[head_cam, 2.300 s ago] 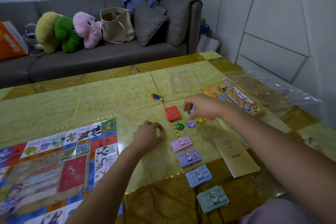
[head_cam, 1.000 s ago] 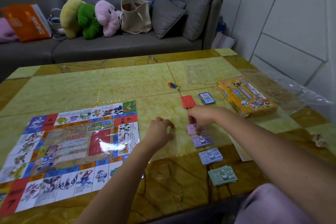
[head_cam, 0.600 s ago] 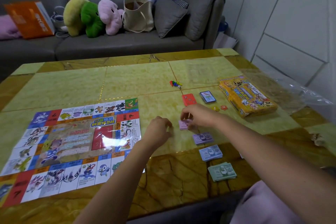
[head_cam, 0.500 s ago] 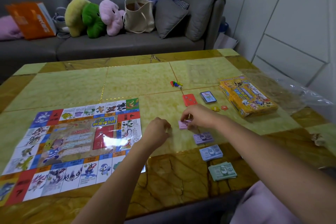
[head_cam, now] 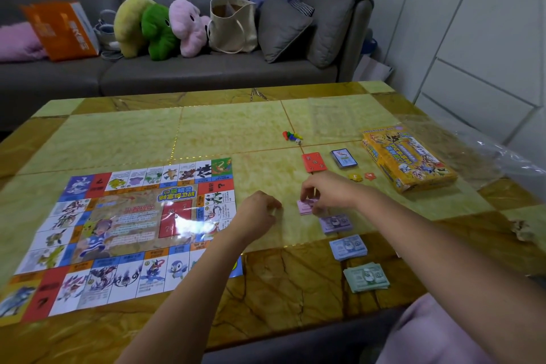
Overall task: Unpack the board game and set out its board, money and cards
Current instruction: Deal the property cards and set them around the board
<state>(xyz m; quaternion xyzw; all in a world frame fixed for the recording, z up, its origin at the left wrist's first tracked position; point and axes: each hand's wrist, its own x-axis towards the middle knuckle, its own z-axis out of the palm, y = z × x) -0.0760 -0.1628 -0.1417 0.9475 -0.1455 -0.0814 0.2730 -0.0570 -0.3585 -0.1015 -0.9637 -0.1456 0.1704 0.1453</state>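
- Desk: glossy stone-look top, with pale yellow-green panels inside an amber veined border. It carries everything below.
- Board: thin rectangular printed sheet lying flat on the near left part of the desk. Its shiny film catches glare near the middle. Coloured squares ring the edge.
- Game box: yellow printed carton, flat and oblong, well to the right of the board and level with its far edge.
- Right hand: palm down, just right of the board. Its fingers are curled down and pinch the pink money stack, which lies on the desk.
- Left hand: touching or nearly touching the board's right edge, curled into a loose fist with the knuckles up. Nothing is seen in it.
- Green money stack, blue money stack and purple money stack: small paper blocks, slightly fanned. They run in a row to the right of the board, with green nearest and pink at the far end.
- Red card deck and blue card deck: small rectangles side by side, right of the board's far corner.
- Yellow token and red token: small and star-like, between the blue card deck and the game box.
- Pawns: a mixed-colour plastic cluster beyond the red card deck.
- Die: a white cube just beside the pawns.
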